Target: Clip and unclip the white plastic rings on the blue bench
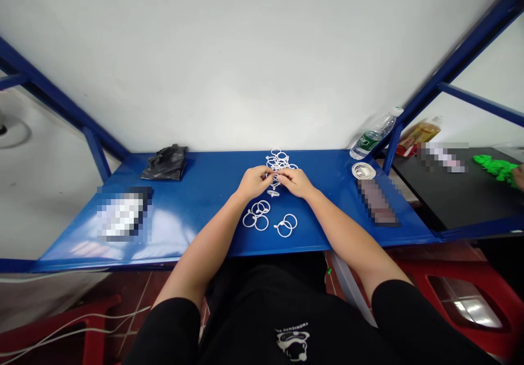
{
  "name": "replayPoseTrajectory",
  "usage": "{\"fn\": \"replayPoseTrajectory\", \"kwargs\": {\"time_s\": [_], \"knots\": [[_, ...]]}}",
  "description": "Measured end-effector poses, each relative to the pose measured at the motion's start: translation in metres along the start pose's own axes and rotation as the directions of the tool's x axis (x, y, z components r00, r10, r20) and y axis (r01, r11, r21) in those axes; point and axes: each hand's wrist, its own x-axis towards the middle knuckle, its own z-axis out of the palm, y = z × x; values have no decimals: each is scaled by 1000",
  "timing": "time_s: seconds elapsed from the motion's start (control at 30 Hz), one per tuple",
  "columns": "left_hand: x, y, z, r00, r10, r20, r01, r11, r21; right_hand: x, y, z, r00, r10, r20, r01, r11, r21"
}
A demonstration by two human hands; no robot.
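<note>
My left hand (252, 183) and my right hand (295, 182) meet at the middle of a glossy blue table top (213, 228), fingertips pinching a white plastic ring (275, 178). Just behind my fingers lies a tangled heap of linked white rings (278, 160). A small white clip-like piece (273, 192) sits right below my hands. Closer to me, apart from both hands, are a linked group of white rings (257, 216) and a second group (285, 225).
A black plastic bag (165, 163) lies at the back left. A water bottle (372, 135) and a round silver-white disc (363, 171) stand at the back right. Blurred objects sit at both sides. Beyond the blue frame, another person's hand (519, 177) is next to bright green pieces (497, 168).
</note>
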Motion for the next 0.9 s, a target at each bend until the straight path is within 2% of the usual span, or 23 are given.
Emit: {"fn": "replayPoseTrajectory", "kwargs": {"time_s": [0.1, 0.27, 0.43, 0.6, 0.77, 0.9], "knots": [[0, -1, 2, 999, -21, -35, 20, 1000, -10, 0, -1, 3, 999, 5, 32, -5, 1000, -1], [0, -4, 5, 995, -32, -99, 33, 999, 8, -1, -2, 5, 1000, 3, 23, -3, 1000, 18], [-1, -8, 8, 989, -24, -145, 12, 997, -79, -2, -1, 6, 999, -20, 35, 19, 1000, 13], [-1, -5, 8, 996, -26, -86, 10, 985, -175, -2, -1, 9, 1000, 1, 10, -1, 1000, 1], [-1, 1, 3, 996, 87, 17, -85, 989, -117, -1, -1, 10, 999, 1, -42, 0, 1000, 26], [0, 2, 1, 995, 91, 44, -86, 991, -99, -2, -1, 8, 990, 15, -142, -1, 995, 103]]}}
